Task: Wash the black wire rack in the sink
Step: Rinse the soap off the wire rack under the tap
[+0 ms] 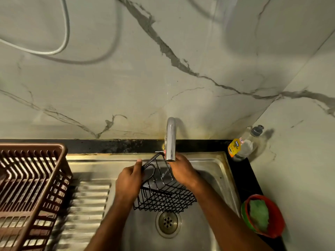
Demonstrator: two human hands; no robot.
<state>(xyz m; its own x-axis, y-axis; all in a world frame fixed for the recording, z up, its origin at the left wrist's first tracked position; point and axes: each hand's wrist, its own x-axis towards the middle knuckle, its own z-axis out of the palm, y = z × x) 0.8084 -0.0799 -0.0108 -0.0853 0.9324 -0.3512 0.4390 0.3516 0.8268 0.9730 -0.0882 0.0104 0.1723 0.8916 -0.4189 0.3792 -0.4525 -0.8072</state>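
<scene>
Both hands are gripping the black wire rack point(164, 192): the left hand point(129, 180) is curling its fingers round the rack's left edge, and the right hand point(182, 171) is clasping its right side. The rack is hanging tilted inside the stainless steel sink point(217, 171), directly beneath the curved chrome tap point(171, 140) and above the round drain point(168, 222). A brown plastic dish basket point(30, 187) is standing on the ribbed drainer, and a clear soap bottle point(243, 144) is sitting on the black surface point(244, 180).
</scene>
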